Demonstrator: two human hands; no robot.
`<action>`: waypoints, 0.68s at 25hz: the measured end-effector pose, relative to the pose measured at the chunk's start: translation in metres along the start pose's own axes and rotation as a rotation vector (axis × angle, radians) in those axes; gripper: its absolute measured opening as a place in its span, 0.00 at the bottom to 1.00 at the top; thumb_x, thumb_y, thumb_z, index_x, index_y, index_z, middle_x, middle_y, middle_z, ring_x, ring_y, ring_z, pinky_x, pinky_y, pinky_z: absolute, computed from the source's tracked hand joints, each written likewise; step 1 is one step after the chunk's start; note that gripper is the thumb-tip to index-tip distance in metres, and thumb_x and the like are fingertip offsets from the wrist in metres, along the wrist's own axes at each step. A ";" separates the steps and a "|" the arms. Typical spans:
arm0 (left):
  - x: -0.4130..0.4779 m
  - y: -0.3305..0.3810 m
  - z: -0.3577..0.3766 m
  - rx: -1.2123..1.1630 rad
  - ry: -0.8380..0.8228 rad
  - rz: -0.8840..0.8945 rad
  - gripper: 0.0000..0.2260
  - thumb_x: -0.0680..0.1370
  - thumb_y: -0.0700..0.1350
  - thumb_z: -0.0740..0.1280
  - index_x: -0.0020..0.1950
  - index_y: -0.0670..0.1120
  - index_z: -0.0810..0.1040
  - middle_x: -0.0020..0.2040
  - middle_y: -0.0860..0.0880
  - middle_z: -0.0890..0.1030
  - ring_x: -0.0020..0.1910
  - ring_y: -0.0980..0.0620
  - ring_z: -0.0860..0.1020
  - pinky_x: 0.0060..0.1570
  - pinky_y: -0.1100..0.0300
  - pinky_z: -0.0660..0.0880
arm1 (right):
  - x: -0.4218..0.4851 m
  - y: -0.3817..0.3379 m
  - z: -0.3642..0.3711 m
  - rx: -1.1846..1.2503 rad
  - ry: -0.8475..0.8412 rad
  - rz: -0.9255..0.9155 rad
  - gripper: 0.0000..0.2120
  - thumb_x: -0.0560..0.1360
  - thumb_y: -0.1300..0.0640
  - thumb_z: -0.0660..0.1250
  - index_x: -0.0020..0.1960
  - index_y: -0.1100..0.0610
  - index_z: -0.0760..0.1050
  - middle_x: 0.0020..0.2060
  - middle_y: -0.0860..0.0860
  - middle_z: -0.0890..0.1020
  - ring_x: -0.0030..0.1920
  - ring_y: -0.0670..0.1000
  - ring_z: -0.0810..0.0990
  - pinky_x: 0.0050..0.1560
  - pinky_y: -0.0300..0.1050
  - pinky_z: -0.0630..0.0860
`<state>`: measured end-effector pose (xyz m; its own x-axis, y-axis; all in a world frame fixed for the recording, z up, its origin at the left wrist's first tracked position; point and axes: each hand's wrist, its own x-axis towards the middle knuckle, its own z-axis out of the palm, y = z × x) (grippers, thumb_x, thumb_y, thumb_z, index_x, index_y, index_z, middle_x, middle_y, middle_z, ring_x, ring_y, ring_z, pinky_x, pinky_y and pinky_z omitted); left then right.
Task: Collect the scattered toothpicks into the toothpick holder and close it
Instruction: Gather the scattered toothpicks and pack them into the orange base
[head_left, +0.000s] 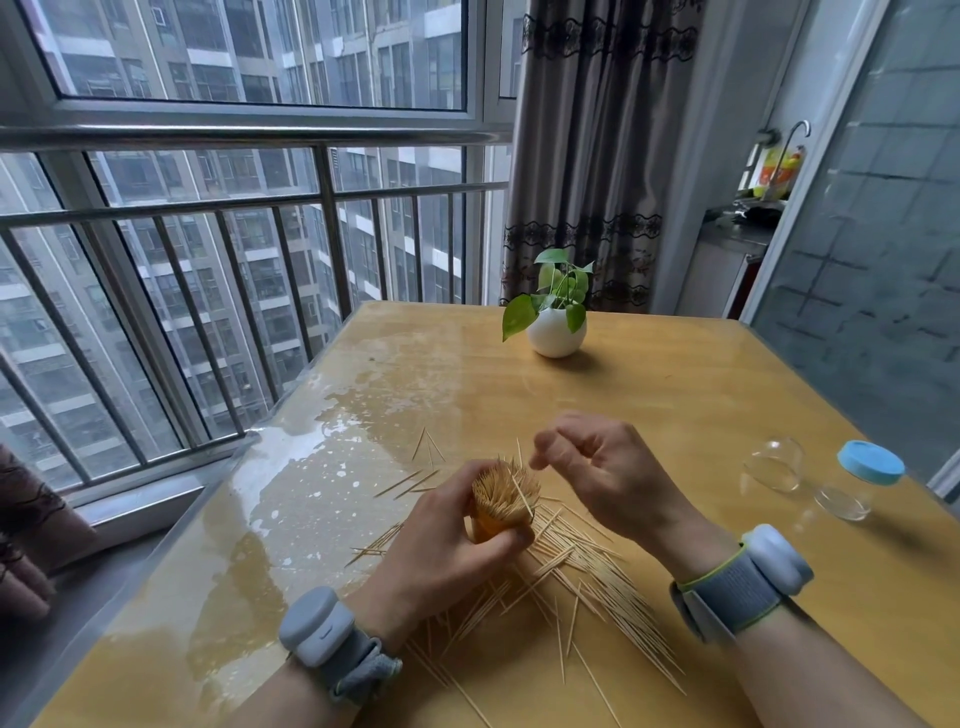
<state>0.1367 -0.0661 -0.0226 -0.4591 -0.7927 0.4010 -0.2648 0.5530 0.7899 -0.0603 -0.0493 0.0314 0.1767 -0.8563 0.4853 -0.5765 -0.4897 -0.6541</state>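
Clasping a bundle of toothpicks (506, 488) upright, likely to even its tips, the left grip (447, 551) is hovering over the scattered toothpicks (587, 566) on the counter (675, 395), the right grip (602, 467) is hanging curled just right of the bundle, pinch unclear, while the toothpick holder (774, 465) is lying open farther right.

One left hand (441, 545), one right hand (610, 470), two wristbands (318, 626) (753, 577), one plant (558, 299), one blue lid (870, 462), uncounted toothpicks (597, 574).
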 end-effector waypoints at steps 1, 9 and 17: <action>0.000 0.000 0.000 -0.004 0.018 -0.005 0.18 0.70 0.51 0.75 0.58 0.53 0.77 0.46 0.54 0.83 0.45 0.55 0.82 0.47 0.54 0.80 | 0.000 -0.001 -0.005 -0.007 -0.019 -0.016 0.17 0.74 0.42 0.64 0.43 0.55 0.81 0.36 0.50 0.80 0.38 0.50 0.78 0.39 0.52 0.75; 0.000 0.001 -0.001 0.003 0.051 -0.022 0.18 0.70 0.54 0.74 0.58 0.55 0.76 0.44 0.53 0.83 0.42 0.53 0.82 0.44 0.53 0.79 | -0.002 -0.005 0.008 -0.215 -0.137 -0.219 0.05 0.73 0.53 0.71 0.47 0.53 0.82 0.40 0.43 0.80 0.39 0.41 0.77 0.41 0.33 0.73; -0.001 0.000 0.001 0.075 -0.043 0.008 0.19 0.70 0.52 0.74 0.59 0.55 0.75 0.44 0.55 0.82 0.44 0.56 0.81 0.44 0.58 0.77 | -0.002 -0.009 0.005 -0.120 -0.120 -0.006 0.05 0.76 0.53 0.70 0.44 0.53 0.82 0.35 0.46 0.82 0.36 0.45 0.79 0.36 0.42 0.75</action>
<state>0.1359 -0.0649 -0.0235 -0.4973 -0.7770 0.3860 -0.3224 0.5785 0.7492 -0.0513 -0.0438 0.0328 0.2707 -0.8702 0.4116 -0.6646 -0.4783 -0.5741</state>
